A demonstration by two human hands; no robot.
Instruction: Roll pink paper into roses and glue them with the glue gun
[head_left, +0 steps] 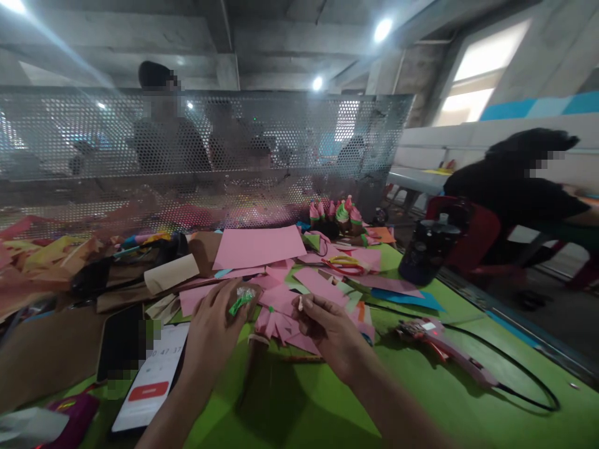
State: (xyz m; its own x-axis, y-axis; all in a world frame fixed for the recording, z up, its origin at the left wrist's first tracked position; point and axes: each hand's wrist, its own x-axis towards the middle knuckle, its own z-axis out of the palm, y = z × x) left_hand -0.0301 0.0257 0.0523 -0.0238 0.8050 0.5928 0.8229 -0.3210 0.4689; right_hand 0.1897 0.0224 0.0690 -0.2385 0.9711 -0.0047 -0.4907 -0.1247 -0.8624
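Observation:
My left hand (213,327) is closed on a small green paper piece (240,301) held between thumb and fingers. A thin pale stick (300,304) stands pinched in the fingertips of my right hand (327,330). Both hands hover over a heap of cut pink paper pieces (281,312) on the green table (327,399). The two hands are about a hand's width apart.
A pink glue gun (442,343) with a black cord lies at the right. A phone (150,377) with a timer lies at the left. A dark bottle (428,249), scissors (346,265), finished paper flowers (337,215) and a mesh screen (201,149) stand behind. A person sits at the right.

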